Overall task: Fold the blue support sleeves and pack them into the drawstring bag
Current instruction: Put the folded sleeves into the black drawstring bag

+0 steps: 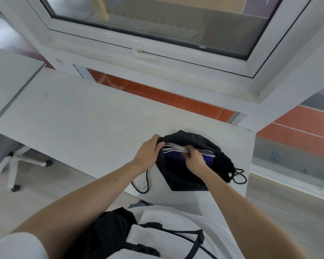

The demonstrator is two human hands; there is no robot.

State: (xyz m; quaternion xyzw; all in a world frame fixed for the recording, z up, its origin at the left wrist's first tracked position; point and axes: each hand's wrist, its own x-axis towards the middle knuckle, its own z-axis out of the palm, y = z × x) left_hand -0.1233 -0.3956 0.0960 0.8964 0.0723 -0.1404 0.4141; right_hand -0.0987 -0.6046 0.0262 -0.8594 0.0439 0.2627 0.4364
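A: Head view, item one?
B: Black bag (193, 141) on white table (79, 116), near its right corner; left hand (148, 152) grips its rim.
A: Sleeves?
B: Blue sleeves (173, 158), white-edged, inside the bag; right hand (194, 160) pinches them.

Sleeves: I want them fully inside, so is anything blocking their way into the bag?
Nothing visible. The left hand holds the bag mouth open while the right hand pushes the sleeves in.
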